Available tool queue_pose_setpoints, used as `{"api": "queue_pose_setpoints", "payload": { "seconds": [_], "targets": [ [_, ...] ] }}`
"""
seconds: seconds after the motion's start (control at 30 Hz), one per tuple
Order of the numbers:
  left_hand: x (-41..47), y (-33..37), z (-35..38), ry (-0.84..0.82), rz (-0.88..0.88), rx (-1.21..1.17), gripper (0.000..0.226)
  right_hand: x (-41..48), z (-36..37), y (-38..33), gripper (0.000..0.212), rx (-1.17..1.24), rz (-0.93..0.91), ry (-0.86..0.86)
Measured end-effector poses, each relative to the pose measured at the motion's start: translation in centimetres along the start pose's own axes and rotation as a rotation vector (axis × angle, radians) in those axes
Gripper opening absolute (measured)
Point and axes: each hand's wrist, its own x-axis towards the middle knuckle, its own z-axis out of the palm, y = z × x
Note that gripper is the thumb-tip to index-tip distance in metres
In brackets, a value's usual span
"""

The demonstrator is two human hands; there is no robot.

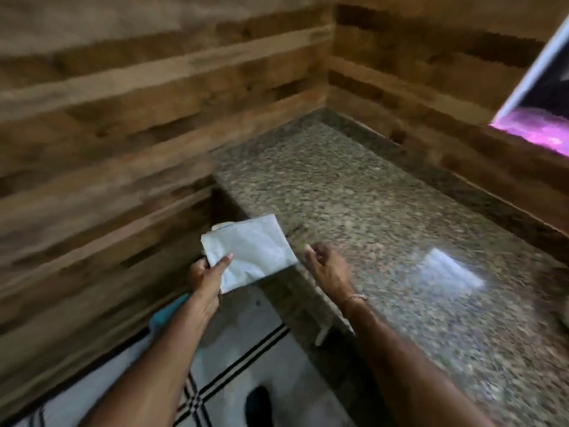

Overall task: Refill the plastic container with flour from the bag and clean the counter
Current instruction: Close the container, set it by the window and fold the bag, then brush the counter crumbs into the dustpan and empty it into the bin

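A folded white sheet (pixel 252 251) (bag or cloth could not be told) was gripped at its near-left corner by the left hand (pixel 204 277). It was held over the granite counter's (pixel 354 195) near edge, its long axis laid across that edge toward bare stone. The right hand (pixel 326 266) was kept just beside it, apart, with fingers curled, though blur hid whether anything was held. The counter was closed in by plank walls (pixel 431 87) on its far sides.

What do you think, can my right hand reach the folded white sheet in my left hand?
Probably yes. The right hand hangs just beside the free corner of the sheet, over the counter, with nothing between them. The left hand grips only its opposite edge.
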Motion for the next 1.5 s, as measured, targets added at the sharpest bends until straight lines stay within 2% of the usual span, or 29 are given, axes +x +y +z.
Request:
{"api": "queue_pose_setpoints", "payload": {
  "seconds": [0.13, 0.27, 0.4, 0.5, 0.7, 0.9, 1.03, 1.1, 1.17, 1.23, 1.3, 1.4, 1.5],
  "targets": [
    [0.9, -2.4, -10.6, 0.208, -0.042, 0.004, 0.019, -0.4, 7.9, -3.7, 0.037, -0.19, -0.127, -0.178],
    [2.2, -4.2, -18.9, 0.361, -0.109, -0.003, 0.02, -0.4, 16.6, -5.9, 0.038, -0.274, -0.148, -0.325],
    [4.7, -6.4, -25.8, 0.44, -0.17, 0.022, 0.029, -0.9, 25.1, -6.5, 0.032, -0.302, -0.078, -0.465],
    [7.7, -8.6, -30.3, 0.491, -0.211, 0.007, 0.02, -0.4, 32.2, -5.5, 0.028, -0.352, -0.046, -0.54],
    [16.2, -17.0, -35.5, 0.554, -0.287, 0.09, 0.034, 1.8, 45.8, 0.7, 0.038, -0.436, 0.087, -0.663],
    [26.3, -28.9, -37.0, 0.594, -0.304, 0.112, 0.028, 5.9, 60.3, 11.3, 0.056, -0.409, 0.262, -0.736],
    [31.1, -35.8, -37.1, 0.628, -0.347, 0.066, 0.021, 7.9, 67.3, 17.9, 0.09, -0.369, 0.447, -0.805],
    [33.1, -38.9, -37.1, 0.622, -0.349, 0.038, 0.025, 8.5, 70.2, 21.2, 0.097, -0.294, 0.564, -0.824],
    [34.6, -41.4, -37.1, 0.609, -0.358, 0.017, 0.027, 8.5, 72.9, 24.3, 0.095, -0.186, 0.674, -0.815],
    [35.8, -43.3, -37.1, 0.611, -0.369, 0.018, 0.019, 8.3, 75.1, 26.8, 0.084, -0.082, 0.707, -0.79],
    [36.5, -44.1, -37.2, 0.615, -0.37, 0.012, 0.015, 8.0, 76.3, 28.1, 0.057, 0.02, 0.666, -0.775],
    [36.5, -44.5, -37.4, 0.656, -0.363, -0.039, 0.025, 7.2, 75.0, 28.2, 0.015, 0.192, 0.59, -0.695],
    [35.9, -43.8, -37.3, 0.709, -0.374, -0.074, 0.03, 6.3, 70.6, 27.9, 0.021, 0.23, 0.53, -0.471]
  ]
}}
